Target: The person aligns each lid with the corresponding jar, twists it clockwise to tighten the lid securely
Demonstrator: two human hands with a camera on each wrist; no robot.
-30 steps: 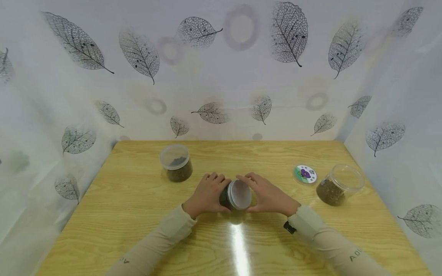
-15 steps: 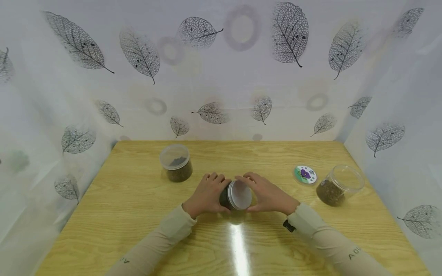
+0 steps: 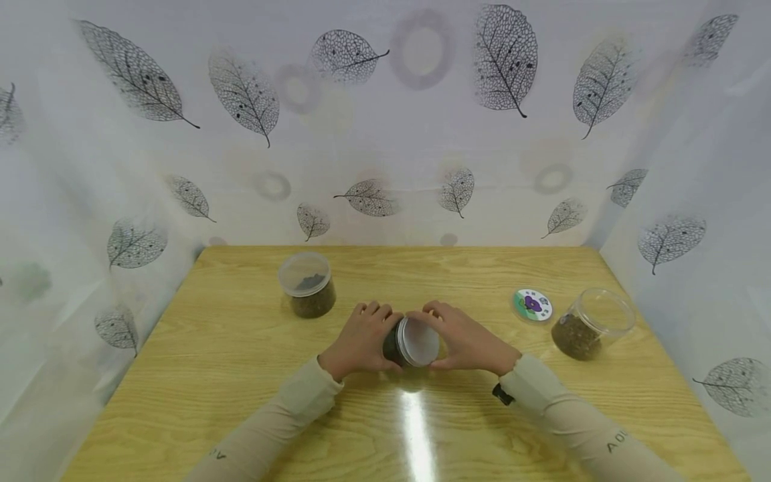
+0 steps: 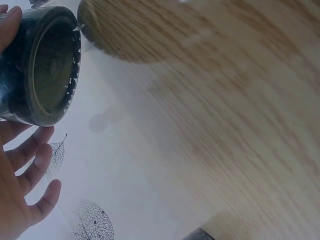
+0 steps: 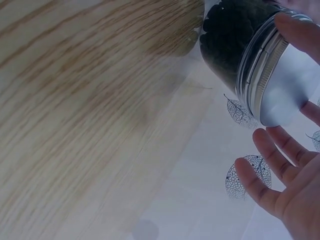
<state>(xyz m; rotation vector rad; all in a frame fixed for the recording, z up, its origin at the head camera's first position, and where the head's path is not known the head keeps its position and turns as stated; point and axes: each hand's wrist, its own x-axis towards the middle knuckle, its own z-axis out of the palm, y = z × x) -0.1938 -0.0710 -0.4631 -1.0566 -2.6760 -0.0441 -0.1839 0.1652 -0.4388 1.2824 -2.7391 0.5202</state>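
Near the middle of the table, a clear jar [image 3: 391, 347] with dark contents is held on its side, its pale screw lid [image 3: 420, 341] turned to the right. My left hand [image 3: 364, 338] grips the jar's body between thumb and fingers. Its round base [image 4: 52, 70] shows in the left wrist view, with the other fingertips spread apart from it. On the other side, my right hand [image 3: 470, 338] holds the lid's rim between thumb and forefinger. In the right wrist view, the lower fingers stay loosely extended beside the lid's flat face.
A lidded jar [image 3: 313, 301] with brown contents stands at the back left of the wooden table [image 3: 241, 375]. Toward the right edge is a clear jar [image 3: 578, 338] with brown contents and no lid on. Beside it lies a round disc [image 3: 533, 305] with a purple flower.
My right hand's fingertips have crept slightly left over the top of the lid. The left hand and the jar have stayed in place.
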